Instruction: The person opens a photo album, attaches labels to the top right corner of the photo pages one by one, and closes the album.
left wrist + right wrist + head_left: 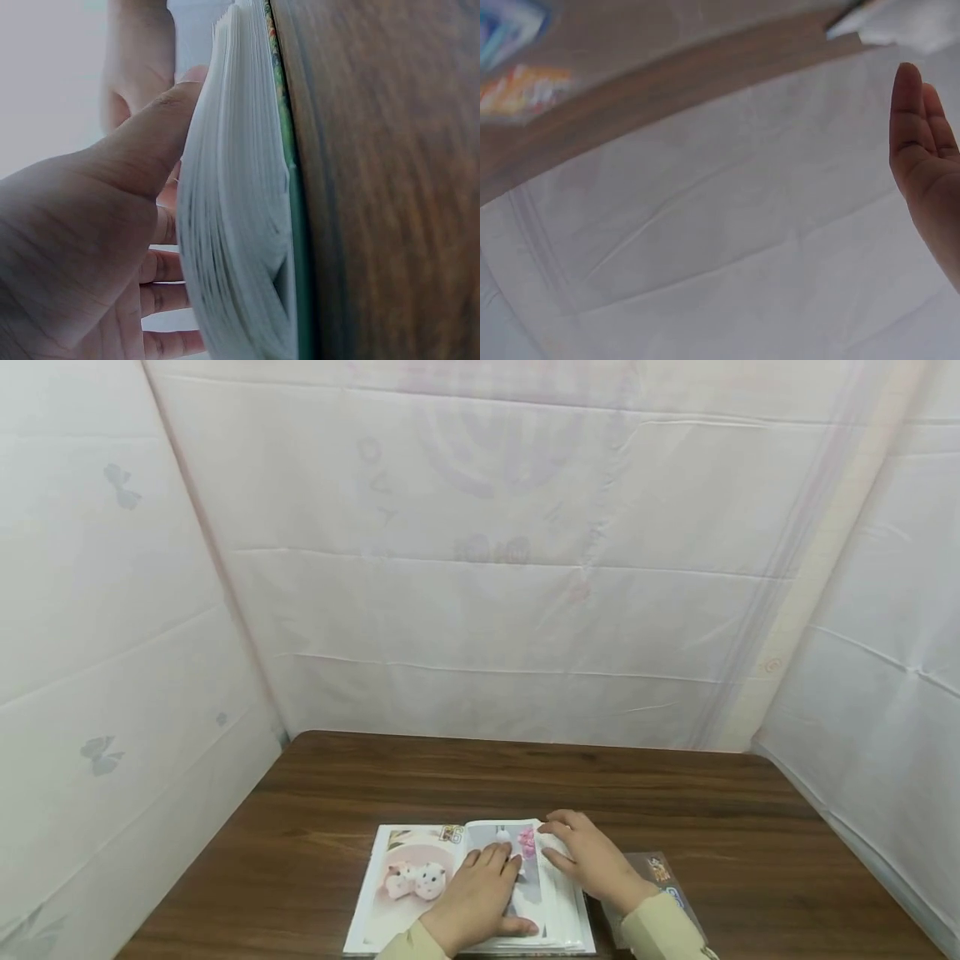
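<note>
A thick book [360,922] lies open on the table, with a picture of white spotted shapes in a pink dish on its left page. My left hand [476,893] rests on the right page with its fingers extended and thumb out to the side. In the left wrist view, the book's page edges [232,187] bulge above a green cover, and the left thumb lies at their upper side. At the right page's outer edge is my right hand [592,864], its fingers slightly bent. The right wrist view shows its fingers [909,127] held fairly straight, with nothing gripped.
A clear plastic sleeve [641,867] with colourful stickers lies right of the book, partly under the right forearm. The dark wooden table [465,777] extends behind the book. Pale fabric walls [487,610] stand at the back and on both sides.
</note>
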`<state>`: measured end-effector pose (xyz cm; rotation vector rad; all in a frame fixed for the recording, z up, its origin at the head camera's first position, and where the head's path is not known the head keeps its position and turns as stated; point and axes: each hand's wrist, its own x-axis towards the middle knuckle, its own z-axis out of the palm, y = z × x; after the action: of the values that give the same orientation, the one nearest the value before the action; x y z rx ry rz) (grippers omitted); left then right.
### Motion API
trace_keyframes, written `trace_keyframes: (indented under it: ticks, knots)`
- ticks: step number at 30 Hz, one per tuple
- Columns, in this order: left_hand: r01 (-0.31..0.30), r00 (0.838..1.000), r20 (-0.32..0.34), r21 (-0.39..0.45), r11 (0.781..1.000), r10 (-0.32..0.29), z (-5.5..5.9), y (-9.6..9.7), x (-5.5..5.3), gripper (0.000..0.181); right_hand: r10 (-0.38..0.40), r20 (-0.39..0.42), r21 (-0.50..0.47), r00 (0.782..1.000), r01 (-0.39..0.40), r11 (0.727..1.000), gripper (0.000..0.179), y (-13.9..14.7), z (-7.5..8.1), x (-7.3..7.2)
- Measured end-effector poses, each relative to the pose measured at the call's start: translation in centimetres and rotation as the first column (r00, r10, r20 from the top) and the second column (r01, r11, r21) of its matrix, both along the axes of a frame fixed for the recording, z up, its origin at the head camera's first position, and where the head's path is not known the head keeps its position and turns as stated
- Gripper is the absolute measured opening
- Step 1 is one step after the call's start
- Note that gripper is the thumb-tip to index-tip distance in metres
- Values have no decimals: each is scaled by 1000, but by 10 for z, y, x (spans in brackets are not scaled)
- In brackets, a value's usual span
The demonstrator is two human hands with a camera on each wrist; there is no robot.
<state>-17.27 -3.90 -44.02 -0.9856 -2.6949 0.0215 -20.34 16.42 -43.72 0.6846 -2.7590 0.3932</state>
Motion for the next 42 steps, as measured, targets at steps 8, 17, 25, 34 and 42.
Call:
trace_keyframes:
  ticks: [8, 17, 25, 34, 42]
  knots:
    - [19, 998, -55, -9, 1000, -19, -1, 1, -2, 85, -44, 91, 8, 995, 43, 999, 33, 45, 20, 17]
    - [17, 998, -55, 4, 1000, -17, -1, -1, -4, 85, 78, 264, 63, 961, -98, 993, 49, 80, 12, 32]
    - [14, 999, -45, 21, 1000, -13, -3, -2, -4, 85, 75, 281, 31, 957, -88, 996, 58, 78, -2, 33]
    - [12, 1000, -29, 29, 999, -12, -5, -1, -2, 86, 17, 199, 43, 980, -26, 999, 49, 76, -13, 29]
    - [12, 1000, -21, 27, 1000, -11, -4, -1, -2, 86, -6, 180, 50, 984, -3, 999, 47, 74, -20, 24]
